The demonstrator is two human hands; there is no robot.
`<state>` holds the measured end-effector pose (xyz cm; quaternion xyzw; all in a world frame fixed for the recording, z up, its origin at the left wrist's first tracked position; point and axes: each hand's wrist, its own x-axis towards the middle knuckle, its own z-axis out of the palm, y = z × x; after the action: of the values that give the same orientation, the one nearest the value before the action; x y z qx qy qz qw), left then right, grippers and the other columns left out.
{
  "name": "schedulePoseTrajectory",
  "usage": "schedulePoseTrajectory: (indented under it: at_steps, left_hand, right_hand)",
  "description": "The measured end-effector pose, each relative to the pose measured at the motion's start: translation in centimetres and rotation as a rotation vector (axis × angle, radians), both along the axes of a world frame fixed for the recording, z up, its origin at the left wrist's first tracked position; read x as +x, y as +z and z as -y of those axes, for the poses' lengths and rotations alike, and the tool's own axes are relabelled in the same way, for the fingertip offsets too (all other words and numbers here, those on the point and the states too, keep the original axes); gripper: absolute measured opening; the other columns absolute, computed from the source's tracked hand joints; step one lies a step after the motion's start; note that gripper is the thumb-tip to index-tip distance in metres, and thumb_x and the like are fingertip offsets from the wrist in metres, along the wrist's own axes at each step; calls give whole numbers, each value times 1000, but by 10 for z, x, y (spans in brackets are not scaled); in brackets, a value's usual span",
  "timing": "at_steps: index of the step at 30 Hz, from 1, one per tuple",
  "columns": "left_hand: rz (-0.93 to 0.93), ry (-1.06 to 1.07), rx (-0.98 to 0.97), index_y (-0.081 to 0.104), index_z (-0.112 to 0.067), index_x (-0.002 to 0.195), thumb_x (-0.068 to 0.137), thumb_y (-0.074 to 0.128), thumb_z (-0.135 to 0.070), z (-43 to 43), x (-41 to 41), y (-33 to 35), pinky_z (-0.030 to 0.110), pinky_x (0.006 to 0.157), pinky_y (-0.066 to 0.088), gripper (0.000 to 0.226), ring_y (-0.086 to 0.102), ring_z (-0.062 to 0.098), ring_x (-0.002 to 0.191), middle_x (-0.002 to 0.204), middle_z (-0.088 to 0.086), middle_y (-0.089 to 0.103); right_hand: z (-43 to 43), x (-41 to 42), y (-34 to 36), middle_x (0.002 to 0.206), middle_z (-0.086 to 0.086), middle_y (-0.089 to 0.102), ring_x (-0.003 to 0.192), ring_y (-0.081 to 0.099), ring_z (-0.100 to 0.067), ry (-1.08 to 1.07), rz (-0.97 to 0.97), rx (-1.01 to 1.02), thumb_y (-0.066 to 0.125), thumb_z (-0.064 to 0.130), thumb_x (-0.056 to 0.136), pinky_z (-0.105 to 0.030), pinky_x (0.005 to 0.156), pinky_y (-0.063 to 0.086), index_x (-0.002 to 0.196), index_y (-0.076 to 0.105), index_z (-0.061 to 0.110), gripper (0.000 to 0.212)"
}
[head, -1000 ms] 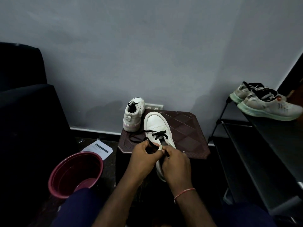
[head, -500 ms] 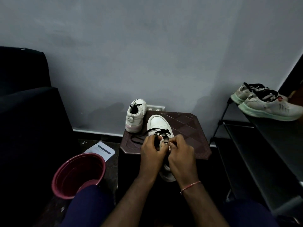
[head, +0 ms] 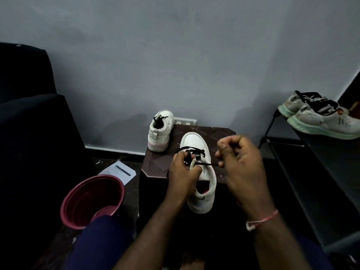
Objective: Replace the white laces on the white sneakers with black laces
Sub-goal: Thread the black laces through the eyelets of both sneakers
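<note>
From the head camera, the job looks partway through threading: the black lace (head: 204,164) crosses the lower eyelets of the near sneaker (head: 196,141), which lies on the worktop (head: 222,136) with its toe pointing away and its heel hanging over the near edge. The left hand (head: 182,169) sits on the eyelet area, its fingers (head: 188,155) curled and clamped on the upper there. The right hand (head: 242,158) is raised just to the right, blurred, its fingers (head: 224,152) pinched together on the lace end, with the lace taut between the hands. The next move probably calls for feeding that end into the next free eyelet. The second sneaker (head: 160,131) stands at the far left corner, apparently already laced in black.
</note>
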<state>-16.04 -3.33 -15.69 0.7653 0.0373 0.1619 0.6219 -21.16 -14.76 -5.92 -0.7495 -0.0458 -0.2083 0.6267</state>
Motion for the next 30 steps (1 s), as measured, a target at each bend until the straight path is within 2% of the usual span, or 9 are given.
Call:
schedulePoseTrajectory:
  at_steps: [5,11,14,17,19,23,25,28,30]
  left_hand:
    - [-28,-11,18,58,-16,89,58,57,-22,-1,1,4,38,80,52,31,60,19,83,94,5,61]
    - [-17,-3,49,59,-14,90,59,55,-25,4,0,2,37,81,51,33,59,17,86,95,1,57]
    - [-20,-5,57,58,-16,88,60,54,-24,4,0,6,35,80,50,29,57,16,83,93,2,56]
    - [-38,-7,70,56,-20,85,60,56,-25,4,0,7,34,79,49,25,57,15,82,93,0,56]
    - [-51,-26,111,54,-22,85,63,61,-28,3,0,9,29,75,44,24,55,15,83,94,-1,56]
    - [-83,-35,106,57,-18,91,69,60,-6,0,3,9,30,78,45,25,57,19,91,100,3,59]
    - [-92,-17,103,58,-19,90,69,58,-4,1,3,10,30,81,46,26,58,19,91,100,2,60]
    - [-101,-2,125,56,-20,88,71,56,-1,4,1,11,27,76,41,25,56,19,88,99,3,58]
    - [-110,-1,95,55,-20,86,70,56,-4,3,3,13,26,74,40,23,56,20,88,98,4,59]
  right_hand:
    - [10,14,-16,105,-3,70,104,63,-25,-81,-348,-1010,60,28,90,-35,91,47,109,65,25,19]
    - [2,7,-8,108,1,64,111,57,-23,-128,-308,-1273,49,23,94,-39,93,36,99,61,25,13]
    - [6,12,-8,110,1,50,117,45,-21,-43,-337,-1220,48,29,97,-40,94,34,106,61,27,16]
    - [12,17,-14,123,7,48,125,38,-15,84,-242,-1013,53,29,96,-41,105,31,94,64,26,12]
    - [9,14,-15,121,1,62,120,51,-15,269,-211,-644,55,18,96,-44,106,37,83,64,13,17]
    - [1,-5,7,83,-17,67,77,65,-28,539,-219,545,47,14,91,-39,75,55,80,52,2,17]
    - [2,-13,28,70,-10,59,59,54,-19,567,-100,750,46,17,88,-33,61,53,80,47,3,15]
    - [4,-10,46,72,-7,65,49,44,-9,438,-39,412,56,17,89,-23,47,40,78,58,6,15]
    - [5,6,33,76,-3,72,54,54,-6,179,-29,-279,64,20,90,-24,54,46,78,69,13,15]
